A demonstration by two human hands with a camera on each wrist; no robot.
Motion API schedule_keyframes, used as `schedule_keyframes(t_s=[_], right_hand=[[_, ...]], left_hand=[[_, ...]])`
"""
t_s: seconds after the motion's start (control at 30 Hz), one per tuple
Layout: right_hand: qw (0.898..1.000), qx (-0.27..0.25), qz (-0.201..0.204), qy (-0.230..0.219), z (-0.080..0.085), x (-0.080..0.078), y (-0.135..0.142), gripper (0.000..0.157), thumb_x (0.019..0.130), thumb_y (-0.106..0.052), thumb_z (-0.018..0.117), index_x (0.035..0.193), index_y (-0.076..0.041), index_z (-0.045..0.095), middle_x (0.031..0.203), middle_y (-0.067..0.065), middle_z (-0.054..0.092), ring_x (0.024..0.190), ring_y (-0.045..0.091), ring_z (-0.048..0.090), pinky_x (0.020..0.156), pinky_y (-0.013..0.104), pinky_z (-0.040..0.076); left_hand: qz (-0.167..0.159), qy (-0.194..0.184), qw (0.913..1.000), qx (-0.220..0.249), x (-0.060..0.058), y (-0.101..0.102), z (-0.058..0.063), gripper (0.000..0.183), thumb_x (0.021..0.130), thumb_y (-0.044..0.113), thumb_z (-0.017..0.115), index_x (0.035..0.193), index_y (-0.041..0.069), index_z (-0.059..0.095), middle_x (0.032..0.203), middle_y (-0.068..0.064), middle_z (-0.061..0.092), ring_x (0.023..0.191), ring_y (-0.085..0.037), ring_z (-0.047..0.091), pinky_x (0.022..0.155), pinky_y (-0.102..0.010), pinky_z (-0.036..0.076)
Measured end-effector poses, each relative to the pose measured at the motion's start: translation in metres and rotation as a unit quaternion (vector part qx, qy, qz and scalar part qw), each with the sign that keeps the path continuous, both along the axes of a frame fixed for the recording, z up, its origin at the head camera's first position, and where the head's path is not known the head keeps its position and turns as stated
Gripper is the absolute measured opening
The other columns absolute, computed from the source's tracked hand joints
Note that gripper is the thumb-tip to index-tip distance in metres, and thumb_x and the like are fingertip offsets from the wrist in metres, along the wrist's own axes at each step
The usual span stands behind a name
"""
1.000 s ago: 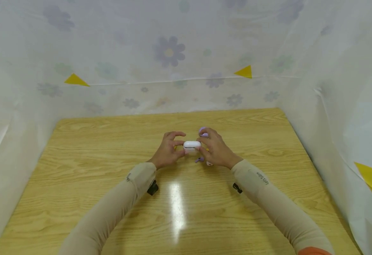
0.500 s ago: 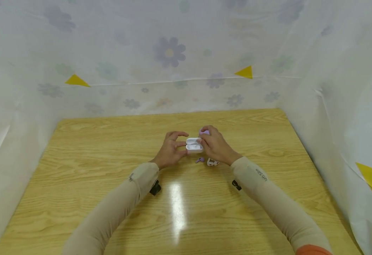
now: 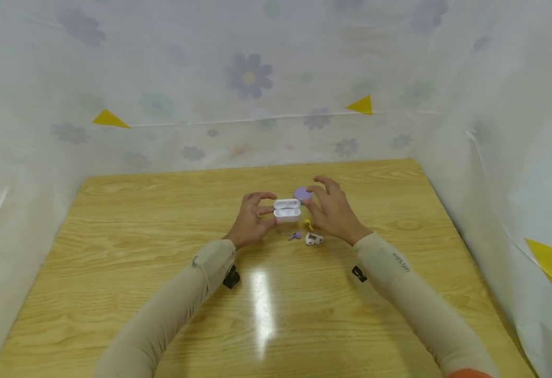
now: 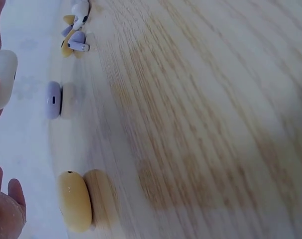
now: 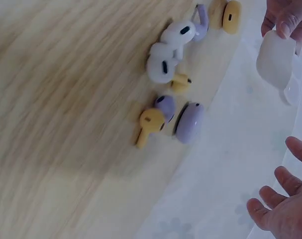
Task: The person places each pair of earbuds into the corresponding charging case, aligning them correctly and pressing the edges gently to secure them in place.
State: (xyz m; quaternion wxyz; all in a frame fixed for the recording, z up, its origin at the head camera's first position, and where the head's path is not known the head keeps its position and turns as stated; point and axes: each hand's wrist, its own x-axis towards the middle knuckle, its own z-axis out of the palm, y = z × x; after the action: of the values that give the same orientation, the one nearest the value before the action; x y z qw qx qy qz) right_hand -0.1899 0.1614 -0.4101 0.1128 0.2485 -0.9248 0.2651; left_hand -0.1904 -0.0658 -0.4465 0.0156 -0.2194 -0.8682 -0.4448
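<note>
My left hand (image 3: 251,223) holds a white earbud case (image 3: 287,211) above the table, its lid raised and its inside facing me. To the right of the case, my right hand (image 3: 336,212) has its fingers spread and relaxed; in the right wrist view that hand (image 5: 285,211) holds nothing and is apart from the case. Below them lie white earbuds (image 5: 178,32), a yellow earbud (image 5: 152,120) and a purple earbud (image 3: 295,235). A purple case (image 3: 302,194) stands behind the white one. In the left wrist view there is also a yellow case (image 4: 74,201).
The wood-grain table (image 3: 162,304) reaches back to a flowered white sheet (image 3: 252,142). White sheeting also hangs at both sides. Yellow triangles (image 3: 362,105) are stuck on the sheeting.
The white case's lid was down at first and has swung up. My right hand has let go of the case and moved off to the right, uncovering the earbuds. My left hand keeps its hold.
</note>
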Motion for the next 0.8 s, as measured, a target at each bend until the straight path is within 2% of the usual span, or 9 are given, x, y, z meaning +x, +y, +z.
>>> schedule_keyframes(t_s=[0.13, 0.23, 0.3, 0.4, 0.53, 0.7, 0.8], right_hand=[[0.997, 0.014, 0.019, 0.072, -0.005, 0.008, 0.015, 0.022, 0.085, -0.019, 0.058, 0.098, -0.002, 0.062, 0.124, 0.021, 0.048, 0.119, 0.035, 0.042, 0.096, 0.056, 0.033], [0.993, 0.038, 0.036, 0.102, -0.014, 0.017, 0.025, 0.020, 0.080, -0.017, 0.063, 0.094, -0.003, 0.063, 0.119, 0.021, 0.051, 0.116, 0.035, 0.045, 0.095, 0.056, 0.036], [0.993, 0.061, 0.041, 0.097, -0.022, 0.023, 0.030, 0.021, 0.078, -0.018, 0.067, 0.094, -0.005, 0.063, 0.119, 0.020, 0.052, 0.116, 0.036, 0.045, 0.095, 0.056, 0.036], [0.992, 0.098, 0.046, 0.060, -0.031, 0.031, 0.035, 0.025, 0.076, -0.021, 0.068, 0.097, -0.008, 0.063, 0.122, 0.020, 0.050, 0.119, 0.038, 0.042, 0.095, 0.058, 0.034], [0.989, 0.137, 0.046, 0.016, -0.039, 0.040, 0.038, 0.033, 0.077, -0.025, 0.066, 0.107, -0.010, 0.062, 0.129, 0.019, 0.046, 0.123, 0.041, 0.037, 0.094, 0.060, 0.033], [0.985, 0.165, 0.046, 0.004, -0.049, 0.043, 0.041, 0.030, 0.081, -0.029, 0.061, 0.107, -0.013, 0.062, 0.131, 0.019, 0.044, 0.123, 0.043, 0.035, 0.095, 0.061, 0.031], [0.984, 0.171, 0.044, 0.004, -0.054, 0.043, 0.042, 0.027, 0.082, -0.029, 0.061, 0.105, -0.015, 0.062, 0.130, 0.019, 0.045, 0.123, 0.044, 0.035, 0.095, 0.060, 0.031]], left_hand=[[0.007, -0.008, 0.9999, 0.006, -0.001, 0.000, -0.002, 0.034, 0.074, 0.022, 0.072, 0.102, 0.003, 0.066, 0.127, 0.000, 0.049, 0.124, -0.021, 0.030, 0.106, -0.046, 0.023], [0.013, -0.020, 0.9996, 0.016, -0.003, 0.001, -0.003, 0.034, 0.074, 0.022, 0.072, 0.102, 0.003, 0.066, 0.128, 0.001, 0.049, 0.125, -0.020, 0.029, 0.106, -0.046, 0.023], [0.017, -0.030, 0.9991, 0.024, -0.003, 0.002, -0.004, 0.034, 0.074, 0.021, 0.072, 0.102, 0.002, 0.066, 0.128, 0.002, 0.049, 0.125, -0.019, 0.028, 0.106, -0.046, 0.023], [0.019, -0.036, 0.9986, 0.033, -0.003, 0.002, -0.003, 0.033, 0.074, 0.021, 0.072, 0.100, 0.002, 0.067, 0.128, 0.002, 0.049, 0.125, -0.019, 0.028, 0.106, -0.046, 0.023], [0.015, -0.024, 0.9991, 0.030, -0.003, 0.002, -0.003, 0.033, 0.074, 0.022, 0.072, 0.100, 0.002, 0.067, 0.127, 0.002, 0.050, 0.124, -0.019, 0.030, 0.105, -0.046, 0.024], [0.012, -0.010, 0.9996, 0.023, -0.003, 0.003, -0.004, 0.032, 0.074, 0.021, 0.072, 0.099, 0.001, 0.068, 0.125, 0.004, 0.051, 0.123, -0.020, 0.031, 0.105, -0.046, 0.025], [0.016, -0.022, 0.9993, 0.027, -0.002, 0.003, -0.005, 0.031, 0.073, 0.020, 0.073, 0.097, 0.001, 0.068, 0.125, 0.005, 0.051, 0.124, -0.019, 0.031, 0.105, -0.046, 0.025]])
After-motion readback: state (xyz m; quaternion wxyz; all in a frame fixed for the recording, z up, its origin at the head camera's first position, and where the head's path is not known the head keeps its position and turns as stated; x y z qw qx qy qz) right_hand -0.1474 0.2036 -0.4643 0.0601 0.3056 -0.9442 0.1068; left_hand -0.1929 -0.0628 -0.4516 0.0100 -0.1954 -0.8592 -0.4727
